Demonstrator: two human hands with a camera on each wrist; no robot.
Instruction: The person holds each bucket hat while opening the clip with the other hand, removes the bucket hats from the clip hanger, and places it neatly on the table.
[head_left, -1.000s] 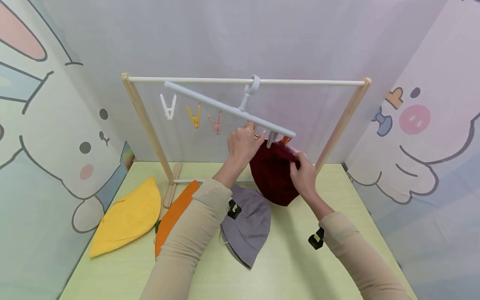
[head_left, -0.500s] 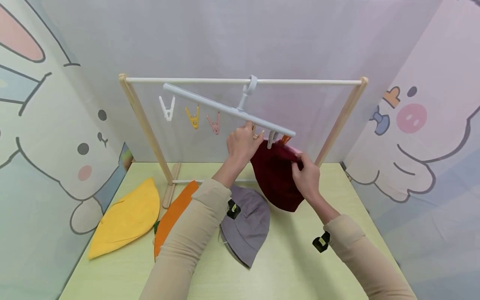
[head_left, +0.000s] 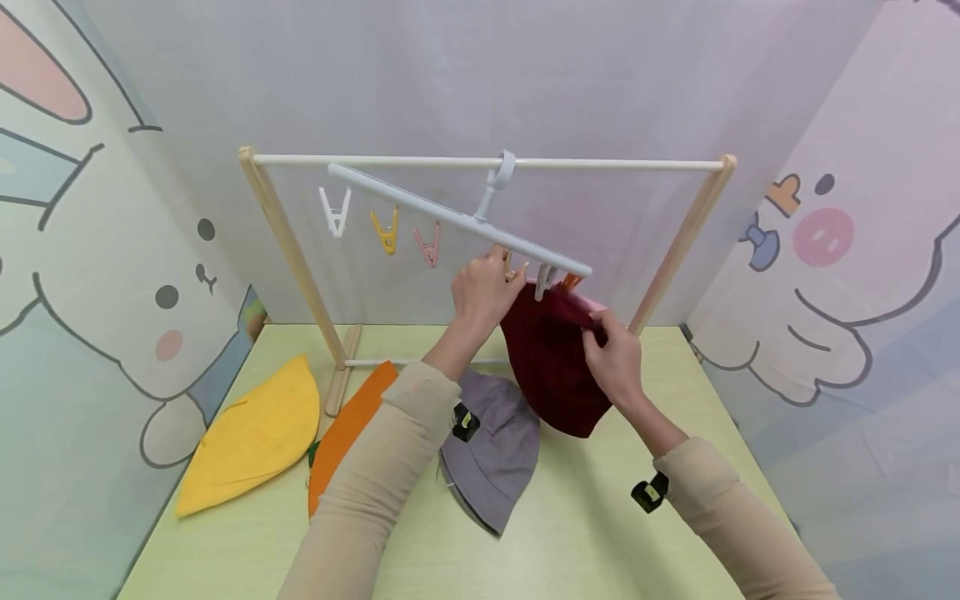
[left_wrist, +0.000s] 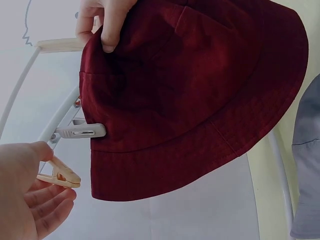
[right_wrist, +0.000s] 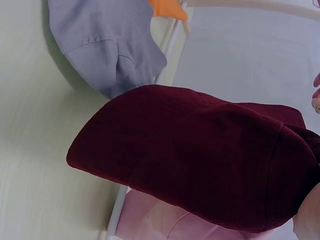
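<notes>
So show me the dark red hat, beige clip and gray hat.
Dark red hat (left_wrist: 190, 95), left wrist view: crown.
Beige clip (left_wrist: 65, 170), left wrist view: upper arm.
Gray hat (head_left: 502, 446), head view: crown.

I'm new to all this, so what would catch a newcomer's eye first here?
Probably the dark red hat, right of centre in the head view, held by the right hand below the tilted hanger. The left hand beside it pinches a cream clothespin. Next, the bright yellow hat at the table's left.
</notes>
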